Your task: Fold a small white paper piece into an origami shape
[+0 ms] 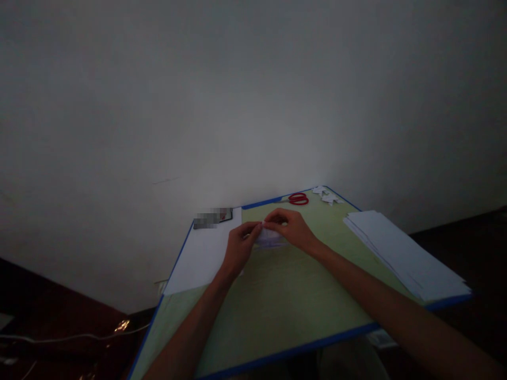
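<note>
Both my hands meet over the middle of a pale green table with a blue edge. My left hand and my right hand pinch a small folded piece of white paper that rests on the tabletop. The fingers of both hands are closed on the paper's top edge. Most of the folded piece is hidden under my right hand.
A white sheet lies at the left of the table. A stack of white paper sits at the right edge. Red-handled scissors and small white paper pieces lie at the far corner, by the wall. A dark small object is at the back.
</note>
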The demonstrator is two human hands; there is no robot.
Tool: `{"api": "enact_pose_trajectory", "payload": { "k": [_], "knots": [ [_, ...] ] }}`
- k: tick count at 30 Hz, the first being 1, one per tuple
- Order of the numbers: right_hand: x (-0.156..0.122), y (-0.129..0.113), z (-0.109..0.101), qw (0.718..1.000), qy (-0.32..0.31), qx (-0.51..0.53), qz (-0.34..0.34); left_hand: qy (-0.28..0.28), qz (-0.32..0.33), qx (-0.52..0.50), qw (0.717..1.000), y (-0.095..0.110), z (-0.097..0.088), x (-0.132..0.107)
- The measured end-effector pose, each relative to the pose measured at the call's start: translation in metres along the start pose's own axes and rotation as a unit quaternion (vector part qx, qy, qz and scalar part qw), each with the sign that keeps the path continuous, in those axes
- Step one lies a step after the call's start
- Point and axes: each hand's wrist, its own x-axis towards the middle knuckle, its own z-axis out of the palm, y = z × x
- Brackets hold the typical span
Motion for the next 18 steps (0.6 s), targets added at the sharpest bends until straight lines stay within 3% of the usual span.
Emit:
{"api": "enact_pose_trajectory", "payload": {
  "k": [10, 18],
  "knots": [
    [-0.0011, -0.0016, -0.0024, 1.000, -0.013, -0.022, -0.014, 0.009, -0.052, -0.067, 0.996, -0.0018, 0.0010, -0.0004],
    [-0.0006, 0.0019, -0.0006, 0.999, -0.025, 0.021, 0.021, 0.011, -0.036, -0.043, 0.998, 0.0002, 0.0008, -0.0024]
  ]
}}
